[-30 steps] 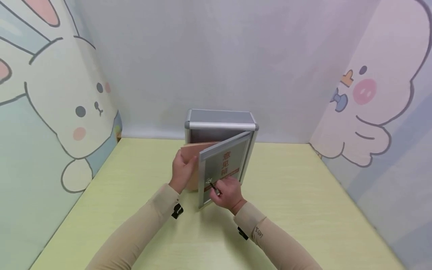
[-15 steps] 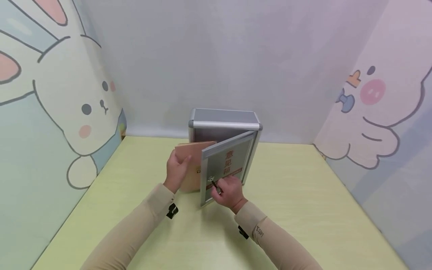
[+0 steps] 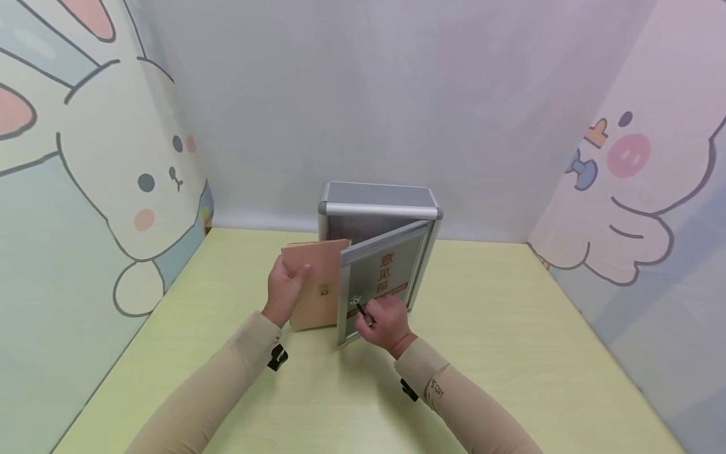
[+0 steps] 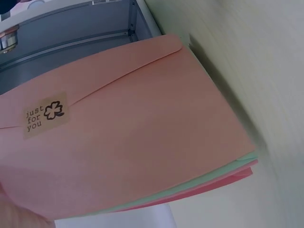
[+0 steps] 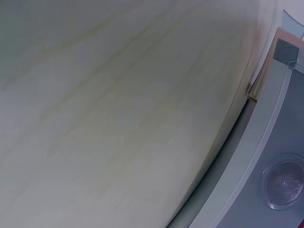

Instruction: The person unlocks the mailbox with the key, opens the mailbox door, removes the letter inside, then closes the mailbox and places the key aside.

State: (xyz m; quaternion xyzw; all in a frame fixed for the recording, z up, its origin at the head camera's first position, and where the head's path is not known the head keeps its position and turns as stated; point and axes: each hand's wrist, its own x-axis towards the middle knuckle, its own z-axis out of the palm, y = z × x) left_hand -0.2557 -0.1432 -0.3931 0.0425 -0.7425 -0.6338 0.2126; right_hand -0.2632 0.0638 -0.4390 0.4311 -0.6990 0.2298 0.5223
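My left hand [image 3: 282,291] grips a stack of envelopes [image 3: 320,268] by its left edge, with the thumb across the front. In the left wrist view the front envelope [image 4: 142,128] is salmon pink with a "just for you" sticker [image 4: 46,115]; green and red edges show behind it. The stack stands left of a grey metal suggestion box [image 3: 380,194], whose hinged door [image 3: 368,271] with red characters is swung out. My right hand [image 3: 388,323] pinches a black-headed key [image 3: 360,309] at the door's lock [image 3: 355,299]. The right fingers are partly hidden by the hand.
The box stands on a pale yellow-green table [image 3: 488,334], near the grey back wall [image 3: 374,94]. Cartoon figures cover the side walls. In the right wrist view the door's silver frame [image 5: 251,152] and a round clear disc [image 5: 283,185] appear at the right.
My left hand has moved left and drawn the envelopes out from behind the door, so more of the front envelope and its sticker shows. The right hand stays at the lock.
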